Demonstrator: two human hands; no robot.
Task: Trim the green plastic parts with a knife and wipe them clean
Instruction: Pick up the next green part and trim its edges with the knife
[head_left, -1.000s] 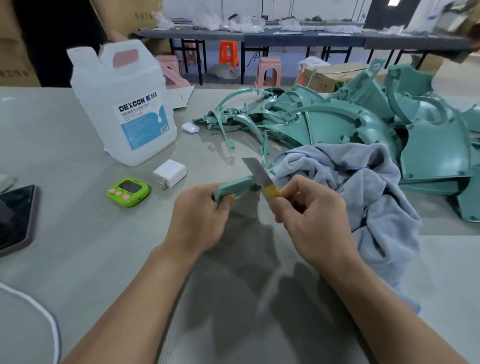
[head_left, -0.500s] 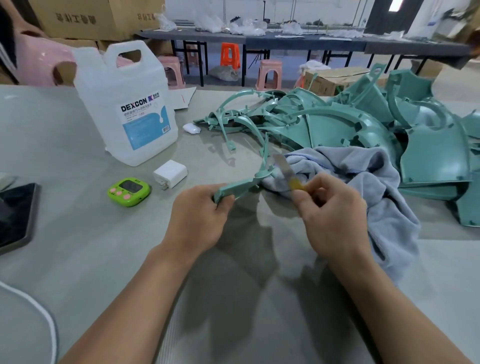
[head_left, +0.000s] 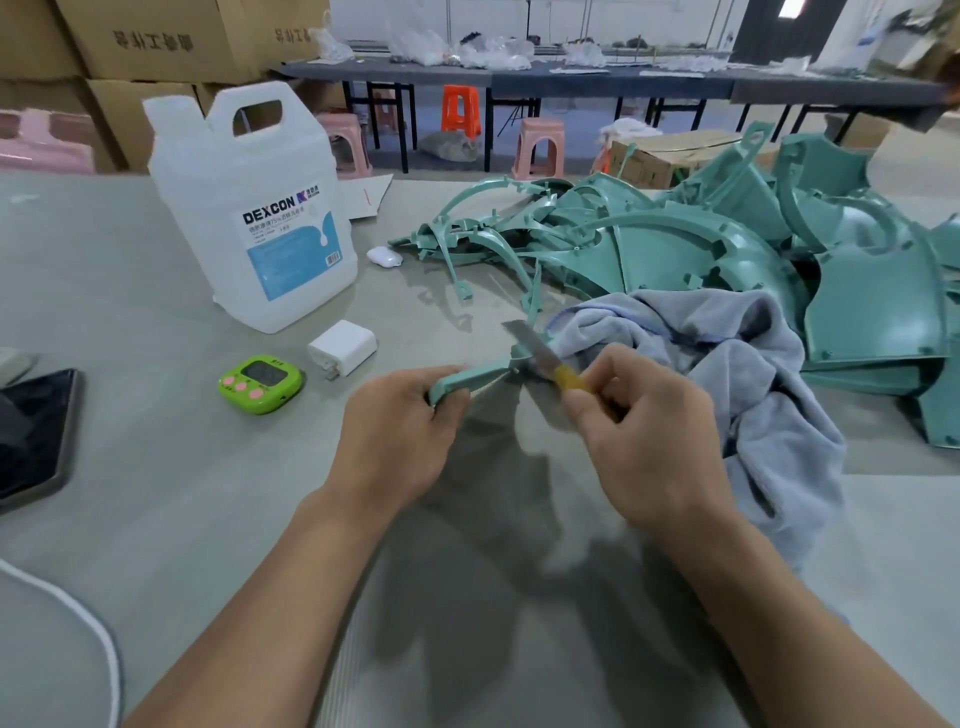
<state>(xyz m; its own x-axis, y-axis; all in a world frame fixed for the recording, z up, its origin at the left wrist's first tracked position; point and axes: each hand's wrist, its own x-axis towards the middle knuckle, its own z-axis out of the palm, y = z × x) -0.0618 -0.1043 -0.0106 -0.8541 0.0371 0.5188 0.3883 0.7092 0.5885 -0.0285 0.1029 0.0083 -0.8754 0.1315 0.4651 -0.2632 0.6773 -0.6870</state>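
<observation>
Head view: left hand (head_left: 400, 436) curls round the near end of a thin curved green plastic part (head_left: 470, 378), held just above the grey table (head_left: 156, 467); right hand (head_left: 649, 431) pinches a yellow-handled steel-bladed knife (head_left: 540, 353), edge vs the part's bend, beside the grey-blue cloth (head_left: 753, 374) at right. Risk imo: blade sits close to the left hand, so a slip off slick plastic could cut it or gouge the part.

you can read "dexcon" in dark letters on the white-and-blue label (head_left: 291, 244) of your translucent white plastic jug (head_left: 249, 171) (the line below shows "75%", the rest is too small). the brown cardboard box (head_left: 156, 47) behind carries upside-down chinese characters.
</observation>
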